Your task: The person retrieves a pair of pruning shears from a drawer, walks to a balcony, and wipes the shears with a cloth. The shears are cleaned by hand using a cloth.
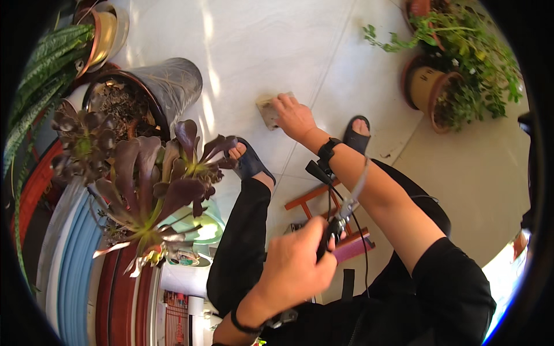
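My left hand (298, 259) is closed around the black handles of what look like pruning shears (346, 209); the metal end points up and right, blurred towards the tip. Further forward, my right hand (294, 116) is on a worn, greyish-beige flat piece (267, 113), low over the floor tiles; its material is unclear. The fingers cover its right side. A dark-leaved rosette succulent (147, 186) spreads to the left of my left leg. Behind it lies or leans a tall dark pot (173, 82) with dry soil at its mouth.
Potted green plants (467, 65) stand at the upper right. Long-leaved plants (56, 65) and a yellow pot (104, 39) are at upper left. A reddish stool frame (307, 203) and a black cable (361, 238) are between my legs. A pale green basin (203, 225) sits beyond the succulent.
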{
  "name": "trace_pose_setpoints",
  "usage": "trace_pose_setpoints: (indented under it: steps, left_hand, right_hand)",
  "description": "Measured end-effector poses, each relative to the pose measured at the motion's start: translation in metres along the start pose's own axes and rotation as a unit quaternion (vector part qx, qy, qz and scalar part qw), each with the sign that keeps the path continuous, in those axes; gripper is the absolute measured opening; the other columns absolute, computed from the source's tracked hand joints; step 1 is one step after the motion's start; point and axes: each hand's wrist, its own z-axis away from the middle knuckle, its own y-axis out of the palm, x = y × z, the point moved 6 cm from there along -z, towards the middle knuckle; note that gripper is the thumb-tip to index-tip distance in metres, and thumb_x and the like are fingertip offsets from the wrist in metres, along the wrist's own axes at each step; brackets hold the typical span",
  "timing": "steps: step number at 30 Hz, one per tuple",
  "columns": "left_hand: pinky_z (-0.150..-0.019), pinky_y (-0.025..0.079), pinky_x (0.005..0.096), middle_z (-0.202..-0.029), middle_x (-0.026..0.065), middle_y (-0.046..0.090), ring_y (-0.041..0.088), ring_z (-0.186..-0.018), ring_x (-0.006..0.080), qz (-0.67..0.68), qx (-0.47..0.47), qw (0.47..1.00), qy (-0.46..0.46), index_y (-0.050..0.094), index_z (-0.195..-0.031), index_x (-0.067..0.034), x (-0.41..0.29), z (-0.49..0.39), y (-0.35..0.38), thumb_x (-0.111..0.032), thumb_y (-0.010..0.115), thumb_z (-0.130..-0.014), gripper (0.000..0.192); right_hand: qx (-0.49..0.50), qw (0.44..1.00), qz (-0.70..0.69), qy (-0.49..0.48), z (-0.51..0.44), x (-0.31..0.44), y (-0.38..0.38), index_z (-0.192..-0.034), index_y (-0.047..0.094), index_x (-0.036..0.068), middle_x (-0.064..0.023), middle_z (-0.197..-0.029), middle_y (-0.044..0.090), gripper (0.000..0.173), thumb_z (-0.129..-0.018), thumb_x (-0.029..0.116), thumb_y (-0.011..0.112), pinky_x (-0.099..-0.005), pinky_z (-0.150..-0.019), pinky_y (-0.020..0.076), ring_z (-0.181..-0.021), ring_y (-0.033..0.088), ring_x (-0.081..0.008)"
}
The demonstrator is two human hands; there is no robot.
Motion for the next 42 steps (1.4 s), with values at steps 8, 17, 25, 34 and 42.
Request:
trace_pose_setpoints:
  steps: [8,17,25,34,42]
  left_hand:
    - [-0.047,0.042,0.0219,-0.068,0.0023,0.065,0.053,-0.049,0.0032,-0.063,-0.156,0.985,0.044,0.066,-0.087,0.003,-0.008,0.042,-0.034,0.006,0.060,-0.075,0.014]
    - [-0.049,0.048,0.0257,-0.095,0.0297,0.070,0.053,-0.048,0.0144,0.191,-0.009,0.964,0.185,0.045,-0.082,-0.005,-0.021,0.078,0.015,0.007,0.049,-0.068,0.018]
    - [-0.050,0.047,0.0241,-0.096,0.0268,0.071,0.055,-0.051,0.0117,0.182,-0.010,0.957,0.227,0.046,-0.083,-0.006,0.017,0.131,0.103,0.007,0.048,-0.074,0.016]
    - [-0.047,0.044,0.0246,-0.091,0.0237,0.070,0.051,-0.048,0.0112,0.129,-0.059,0.970,0.196,0.046,-0.081,-0.004,0.083,0.159,0.204,0.007,0.048,-0.075,0.013]
    - [-0.043,0.039,0.0240,-0.084,0.0222,0.068,0.047,-0.045,0.0109,0.115,-0.126,0.966,0.196,0.047,-0.082,-0.005,0.091,0.177,0.195,0.004,0.046,-0.074,0.012]
  right_hand:
    - [-0.008,0.984,-0.149,0.100,0.003,-0.034,0.014,-0.103,0.067,0.008,-0.0130,-0.093,0.069,0.028,-0.077,0.018,0.067,-0.0402,-0.075,0.0564,-0.086,0.068,-0.0300]
    - [-0.186,0.646,-0.713,0.199,0.076,0.013,-0.157,-0.114,0.067,0.005,0.0008,-0.081,0.067,0.020,-0.096,0.010,0.059,-0.0243,-0.062,0.0529,-0.067,0.061,-0.0086]
    - [-0.125,0.532,-0.821,-0.165,0.292,0.103,-0.301,-0.133,0.061,0.002,-0.0102,-0.141,0.058,0.039,-0.099,0.021,0.065,-0.0398,-0.109,0.0449,-0.127,0.057,-0.0190]
    - [-0.175,0.539,-0.819,-0.097,0.360,0.092,-0.241,-0.111,0.063,0.002,-0.0062,-0.097,0.071,0.017,-0.094,0.000,0.067,-0.0268,-0.082,0.0534,-0.088,0.066,-0.0119]
    - [-0.139,0.486,-0.862,0.034,0.344,0.104,-0.235,-0.100,0.067,-0.002,-0.0098,-0.093,0.071,0.014,-0.086,-0.004,0.068,-0.0304,-0.078,0.0548,-0.083,0.067,-0.0170]
